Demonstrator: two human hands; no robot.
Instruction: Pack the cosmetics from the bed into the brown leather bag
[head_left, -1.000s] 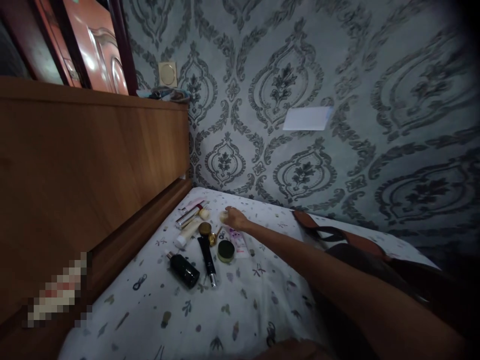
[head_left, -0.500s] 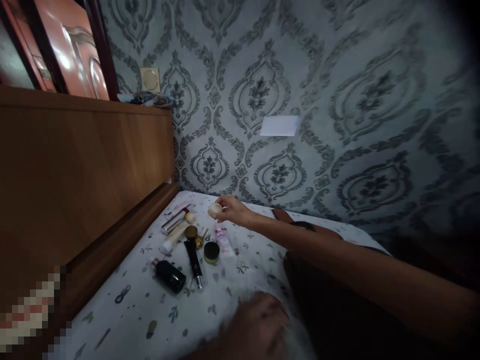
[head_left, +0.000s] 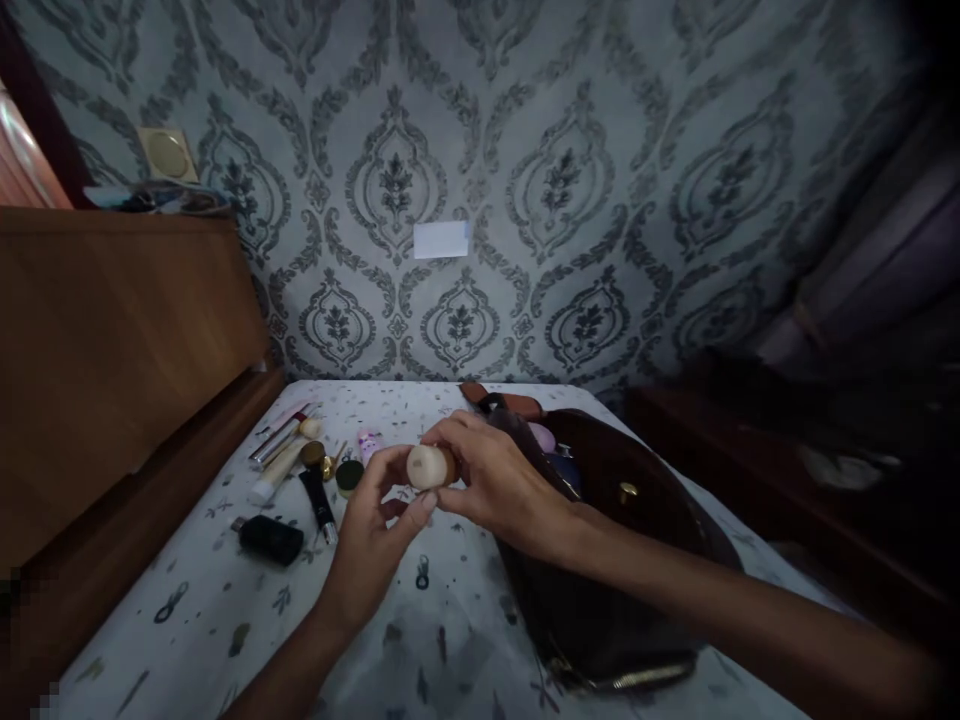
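Both my hands meet over the bed, holding a small jar-like container [head_left: 426, 468] with a pale cream round end and a brownish side. My left hand [head_left: 379, 520] grips it from the left, with thumb and fingers curled around. From the other side, the fingertips of my right hand [head_left: 495, 470] close on it. Below my right wrist lies a dark brown bag [head_left: 607, 590], its top open. Inside show a pink rounded item [head_left: 541, 437] and something dark blue [head_left: 564, 468]. Left of my hands, a dark round jar [head_left: 349, 477] and a pink tube [head_left: 367, 443] lie on the sheet.
More cosmetics lie at left: a black tube [head_left: 319, 505], a dark green bottle [head_left: 270, 540], a cream tube [head_left: 276, 475] and a gold-lidded jar [head_left: 312, 455]. A wooden headboard-like panel [head_left: 127, 350] borders the left side. Patterned wallpaper [head_left: 480, 180] covers the wall behind.
My right hand has brought the small container back from beside the cosmetics, and my left hand has come up to hold it too. The view has turned right, showing the open bag.
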